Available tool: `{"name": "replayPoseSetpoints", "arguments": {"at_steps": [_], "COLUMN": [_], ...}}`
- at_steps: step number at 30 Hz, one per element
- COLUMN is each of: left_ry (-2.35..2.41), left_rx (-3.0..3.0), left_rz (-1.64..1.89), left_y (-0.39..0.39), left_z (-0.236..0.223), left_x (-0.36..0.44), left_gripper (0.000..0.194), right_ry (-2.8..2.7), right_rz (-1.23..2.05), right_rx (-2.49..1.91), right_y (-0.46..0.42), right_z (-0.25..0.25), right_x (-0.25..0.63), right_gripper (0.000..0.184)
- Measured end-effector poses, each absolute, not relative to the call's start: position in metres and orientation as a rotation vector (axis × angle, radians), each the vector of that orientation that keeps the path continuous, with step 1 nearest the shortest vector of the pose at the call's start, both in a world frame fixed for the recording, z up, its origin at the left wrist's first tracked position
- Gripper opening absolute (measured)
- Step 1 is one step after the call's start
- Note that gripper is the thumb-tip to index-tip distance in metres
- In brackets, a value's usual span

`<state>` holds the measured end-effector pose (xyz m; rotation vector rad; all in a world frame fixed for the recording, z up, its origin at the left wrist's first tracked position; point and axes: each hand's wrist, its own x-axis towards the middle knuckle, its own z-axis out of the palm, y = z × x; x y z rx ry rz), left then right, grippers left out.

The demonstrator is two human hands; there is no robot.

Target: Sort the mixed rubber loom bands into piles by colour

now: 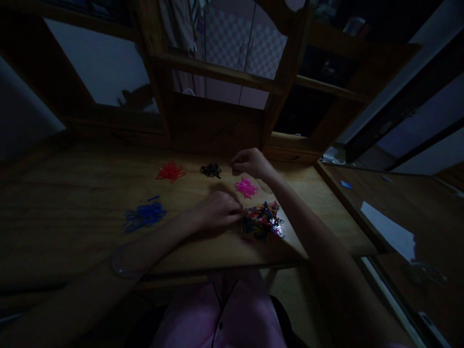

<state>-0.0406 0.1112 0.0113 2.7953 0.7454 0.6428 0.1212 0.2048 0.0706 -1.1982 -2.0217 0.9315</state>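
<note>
Thin bands that look like rubber bands lie in loose piles on the wooden desk (90, 193). My left hand (219, 211) is closed at the left edge of a mixed-colour pile (263, 221), its fingertips pinching at the bands there. My right hand (252, 163) hovers with fingers pinched together, just beyond the pink pile (246, 187) and to the right of the black pile (210, 170). Whatever sits between its fingertips is too dark to make out. Farther left are a red pile (171, 171) and a blue pile (145, 216).
A single blue piece (153, 198) lies apart behind the blue pile. Wooden shelving (217, 123) rises along the desk's back edge. On the right, a side surface (435, 217) bears a white paper (389, 232) and a small blue card (346, 184). The room is dim.
</note>
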Motion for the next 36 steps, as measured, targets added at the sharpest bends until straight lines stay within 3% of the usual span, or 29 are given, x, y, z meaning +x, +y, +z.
{"name": "replayPoseSetpoints", "arguments": {"at_steps": [5, 17, 26, 32, 36], "left_ry": [0.747, 0.741, 0.759, 0.783, 0.687], "left_rx": [2.831, 2.827, 2.843, 2.784, 2.715], "left_rz": [0.606, 0.591, 0.617, 0.729, 0.785], "left_y": [0.111, 0.112, 0.114, 0.112, 0.108], "left_z": [0.013, 0.013, 0.008, 0.017, 0.023], "left_x": [-0.041, -0.041, -0.042, -0.040, -0.038], "left_gripper": [0.034, 0.044, 0.042, 0.019, 0.016], "right_ry": [-2.202, -2.273, -2.248, -2.104, -2.039], "right_rz": [0.550, 0.407, 0.423, 0.476, 0.154], "right_rx": [-1.362, -1.239, -1.191, -1.056, -1.065], "right_y": [0.237, 0.232, 0.231, 0.217, 0.189], "right_z": [0.047, 0.041, 0.049, 0.086, 0.099], "right_x": [0.067, 0.059, 0.070, 0.120, 0.169], "right_gripper": [0.017, 0.042, 0.027, 0.027, 0.030]}}
